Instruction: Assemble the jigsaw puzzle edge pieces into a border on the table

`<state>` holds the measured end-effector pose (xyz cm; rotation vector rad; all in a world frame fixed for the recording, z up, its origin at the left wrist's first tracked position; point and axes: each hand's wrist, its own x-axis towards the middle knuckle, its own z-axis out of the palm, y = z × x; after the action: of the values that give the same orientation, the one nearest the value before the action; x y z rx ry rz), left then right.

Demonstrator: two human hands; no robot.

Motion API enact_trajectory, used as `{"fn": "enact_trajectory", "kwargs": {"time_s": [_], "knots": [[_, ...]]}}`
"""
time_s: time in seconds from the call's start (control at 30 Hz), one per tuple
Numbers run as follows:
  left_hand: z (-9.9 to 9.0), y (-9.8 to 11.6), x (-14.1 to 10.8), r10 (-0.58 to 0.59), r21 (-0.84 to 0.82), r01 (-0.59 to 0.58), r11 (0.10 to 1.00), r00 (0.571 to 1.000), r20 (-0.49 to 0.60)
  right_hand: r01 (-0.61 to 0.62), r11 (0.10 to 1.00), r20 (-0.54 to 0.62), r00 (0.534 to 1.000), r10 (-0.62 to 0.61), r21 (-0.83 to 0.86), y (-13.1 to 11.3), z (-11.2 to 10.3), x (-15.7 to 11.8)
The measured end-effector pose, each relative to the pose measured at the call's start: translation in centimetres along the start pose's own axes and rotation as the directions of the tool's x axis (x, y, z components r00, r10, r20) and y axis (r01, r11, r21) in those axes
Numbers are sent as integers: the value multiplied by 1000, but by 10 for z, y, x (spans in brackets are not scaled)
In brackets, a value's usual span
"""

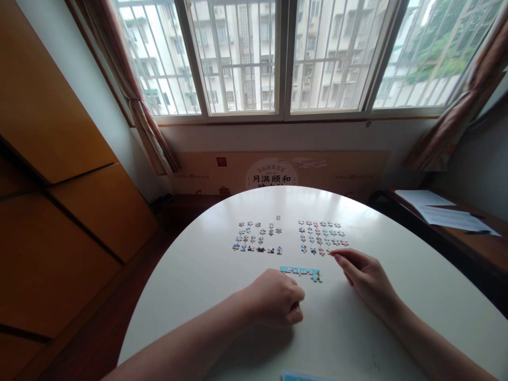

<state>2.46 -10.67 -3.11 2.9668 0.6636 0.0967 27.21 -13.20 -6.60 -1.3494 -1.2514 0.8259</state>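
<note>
My right hand (363, 272) pinches a small jigsaw piece (329, 253) at the lower right corner of the right-hand group of loose pieces (316, 233). Whether that piece is lifted or still on the table I cannot tell. My left hand (278, 299) is curled into a fist over the table, and its inside is hidden. Just beyond the fist lies a joined strip of light blue puzzle pieces (299, 270), with a short corner turning toward me at its right end. Farther off to the left is another group of loose pieces (252, 239), set out in rough rows.
The round white table (178, 296) fills the middle. A blue-edged flat item (305, 377) shows at the near edge. At right, papers (452, 217) and dark pens (477, 232) lie on a brown side surface. Wooden cabinets (63, 211) stand left; barred windows are ahead.
</note>
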Motion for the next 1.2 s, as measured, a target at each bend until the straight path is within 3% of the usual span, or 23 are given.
{"fn": "enact_trajectory", "kwargs": {"time_s": [0.8,1.2], "knots": [[3,-1,2,-38,24,37,999,998,42,0,1000,14,1000,0,-7,-1,0,-1],[-2,2,0,-39,14,39,999,999,-32,-1,999,23,1000,2,-39,-1,-4,-1]]}}
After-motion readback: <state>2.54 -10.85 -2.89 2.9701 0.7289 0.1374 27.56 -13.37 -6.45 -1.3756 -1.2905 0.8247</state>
